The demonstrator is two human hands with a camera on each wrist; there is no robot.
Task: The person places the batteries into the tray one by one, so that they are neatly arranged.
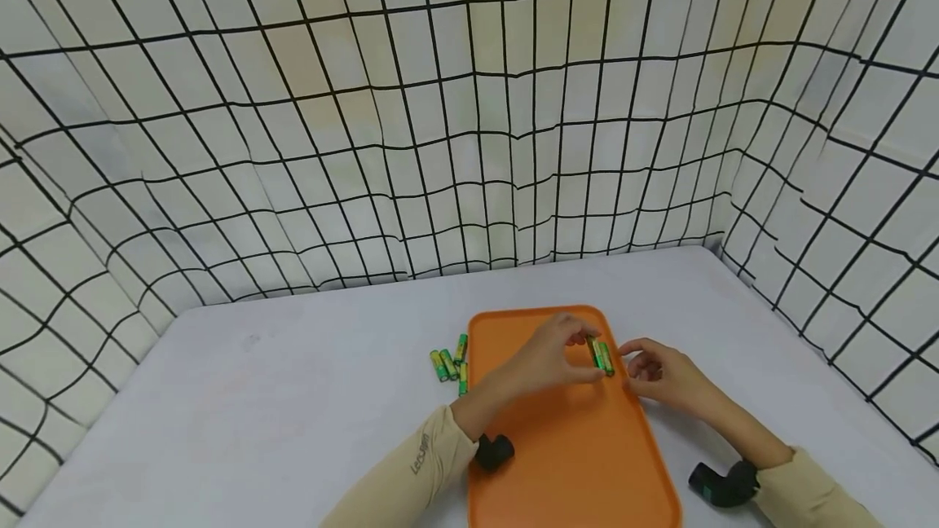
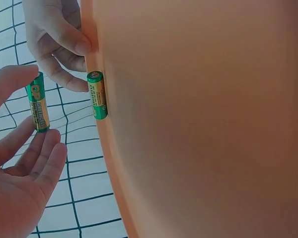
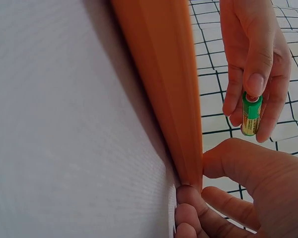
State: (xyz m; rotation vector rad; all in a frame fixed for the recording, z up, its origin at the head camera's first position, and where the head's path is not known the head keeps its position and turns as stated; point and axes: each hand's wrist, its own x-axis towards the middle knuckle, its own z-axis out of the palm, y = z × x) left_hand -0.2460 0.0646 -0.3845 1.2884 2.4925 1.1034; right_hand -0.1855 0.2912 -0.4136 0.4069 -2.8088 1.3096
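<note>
An orange tray (image 1: 557, 463) lies on the white table. Above its far right part, my left hand (image 1: 553, 353) pinches a green and gold battery (image 2: 38, 101) by its ends, between thumb and fingertips. A second, similar battery (image 2: 97, 95) lies on the tray along the right rim, apart from the held one. At the tray's right edge, my right hand (image 1: 663, 377) grips the rim (image 3: 188, 99), thumb on the inner side and fingers round the outside. The left hand with its battery (image 3: 251, 115) appears beyond the rim in the right wrist view.
Several more green and gold batteries (image 1: 449, 365) lie on the table just left of the tray. A white wall with a black grid (image 1: 469, 121) surrounds the table (image 1: 249, 398) at the back and sides. Black wrist cameras (image 1: 494, 452) sit at both sleeves.
</note>
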